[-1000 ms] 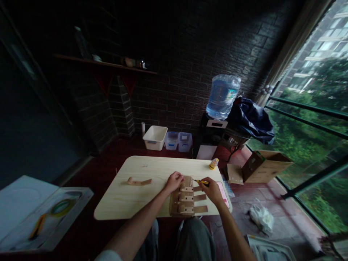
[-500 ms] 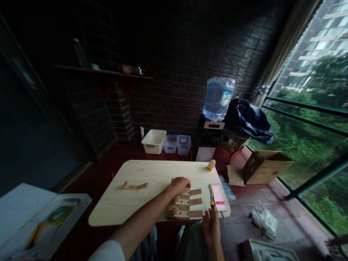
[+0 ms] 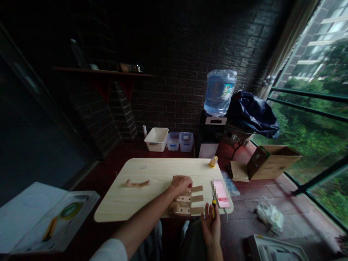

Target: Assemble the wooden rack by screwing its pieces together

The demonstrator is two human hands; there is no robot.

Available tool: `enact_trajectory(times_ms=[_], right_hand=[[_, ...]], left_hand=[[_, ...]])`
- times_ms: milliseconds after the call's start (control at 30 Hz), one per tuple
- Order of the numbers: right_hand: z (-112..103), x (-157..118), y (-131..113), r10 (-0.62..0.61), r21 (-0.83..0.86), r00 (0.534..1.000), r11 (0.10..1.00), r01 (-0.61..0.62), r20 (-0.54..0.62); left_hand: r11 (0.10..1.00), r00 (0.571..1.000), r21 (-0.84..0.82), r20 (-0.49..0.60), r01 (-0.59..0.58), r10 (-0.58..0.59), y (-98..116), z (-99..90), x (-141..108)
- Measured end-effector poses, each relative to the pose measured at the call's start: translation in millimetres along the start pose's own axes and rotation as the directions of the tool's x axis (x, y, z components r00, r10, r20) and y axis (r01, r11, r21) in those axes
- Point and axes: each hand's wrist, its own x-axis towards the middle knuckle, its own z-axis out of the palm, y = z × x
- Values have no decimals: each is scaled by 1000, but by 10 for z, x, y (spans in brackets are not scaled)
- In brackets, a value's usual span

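Observation:
My left hand (image 3: 181, 184) is closed over the far end of a wooden assembly (image 3: 182, 209) on the table, its fingertips pointing down and hidden. Pale wooden pieces with dark holes lie side by side on the assembly, and flat wooden tabs (image 3: 197, 198) stick out to the right. At the table's near right edge, my right hand (image 3: 211, 225) is turned palm up. A yellow and black screwdriver (image 3: 214, 209) lies in its grip, tip pointing away from me. One loose bent wooden piece (image 3: 137, 183) rests on the left of the table.
On the pale table (image 3: 154, 166) are small metal bits (image 3: 143, 167), a yellow-based clear container (image 3: 213, 162) and a pink, partly blurred item (image 3: 221, 192). An open white case (image 3: 58, 221) stands at the left. Bins (image 3: 157, 139), a water dispenser (image 3: 213, 127) and a cardboard box (image 3: 272, 163) stand beyond.
The whole view has shifted slightly. My left hand stays at the wooden assembly. My right hand, still with the screwdriver, has its fingers a little more spread.

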Motion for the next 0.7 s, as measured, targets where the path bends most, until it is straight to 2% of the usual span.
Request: enact_trajectory(times_ms=[100,300,433,567,700], right_hand=[[-1,10,27,-2,-63,1000,998,4,24],[4,34,73,38,-46,999,998,-37,13],[7,34,76,52,-57,999,997,-51,17],[8,28,77,61,-48,998,997,-60,22],[19,24,76,83,49,996,995,-84,24]], left_hand=[[999,999,36,3,-35,35,-13,28,-1],[991,996,101,-4,-90,91,-76,77,-14],[991,998,120,0,-64,65,-96,91,-15],[997,999,66,-7,-44,45,-87,80,-20],[998,1000,65,18,-12,11,-57,44,-22]])
